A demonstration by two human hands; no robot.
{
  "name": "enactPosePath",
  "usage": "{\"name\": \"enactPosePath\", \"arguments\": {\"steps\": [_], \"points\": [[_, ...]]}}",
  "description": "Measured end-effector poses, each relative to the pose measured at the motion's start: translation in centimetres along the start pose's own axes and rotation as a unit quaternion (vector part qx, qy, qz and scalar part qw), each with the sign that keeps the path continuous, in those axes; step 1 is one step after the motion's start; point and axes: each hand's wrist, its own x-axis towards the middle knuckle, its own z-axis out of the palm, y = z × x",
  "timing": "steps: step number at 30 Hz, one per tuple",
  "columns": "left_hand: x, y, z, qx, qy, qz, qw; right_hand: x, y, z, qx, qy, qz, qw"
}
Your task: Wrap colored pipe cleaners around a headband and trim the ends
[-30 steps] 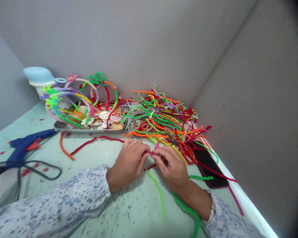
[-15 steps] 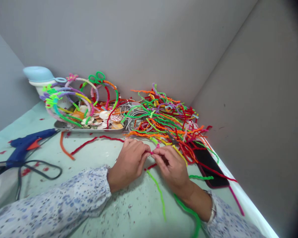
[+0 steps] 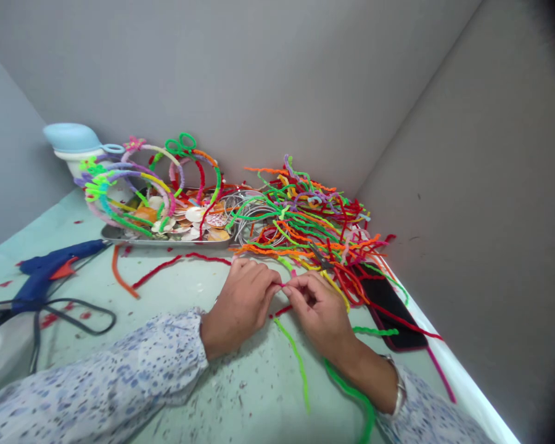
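My left hand (image 3: pixel 245 302) and my right hand (image 3: pixel 321 314) meet fingertip to fingertip above the table. Both pinch a short pink pipe cleaner (image 3: pixel 282 285), most of it hidden by the fingers. Just below the fingertips, a light green pipe cleaner (image 3: pixel 298 361) lies on the tabletop. Under my right wrist runs a thicker green pipe cleaner (image 3: pixel 351 391). A red pipe cleaner (image 3: pixel 166 264) stretches across the table behind my left hand.
Behind my hands lies a heap of coloured pipe cleaners (image 3: pixel 305 209), with pliers (image 3: pixel 321 256) on it. A phone (image 3: pixel 398 320) is at right. At left are a metal tray (image 3: pixel 176 244) of shells and wrapped headbands, a blue glue gun (image 3: pixel 50 271) and a blue-lidded bottle (image 3: pixel 74 139).
Both hands stay in nearly the same place, still pinching the pink pipe cleaner. My right fingers have shifted very slightly.
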Motion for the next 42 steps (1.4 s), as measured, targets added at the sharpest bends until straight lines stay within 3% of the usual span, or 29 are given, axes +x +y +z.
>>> {"name": "enactPosePath", "arguments": {"steps": [8,16,26,33,42], "points": [[-0.1,0.0,0.0,0.019,-0.004,0.011,1.0,0.1,-0.4,-0.2,0.033,-0.062,0.066,0.995],[-0.1,0.0,0.0,0.031,-0.012,0.023,0.999,1.1,-1.0,-0.9,0.139,-0.15,0.182,0.962],[-0.1,0.0,-0.1,0.041,-0.024,0.033,0.998,1.6,-1.4,-1.4,0.133,-0.166,0.185,0.959],[-0.3,-0.1,0.1,0.039,-0.042,0.039,0.998,1.9,-1.0,-1.8,0.137,-0.213,0.213,0.944],[-0.1,0.0,0.0,0.039,-0.04,0.046,0.997,1.7,-0.2,-1.3,0.321,-0.236,0.32,0.86]]}}
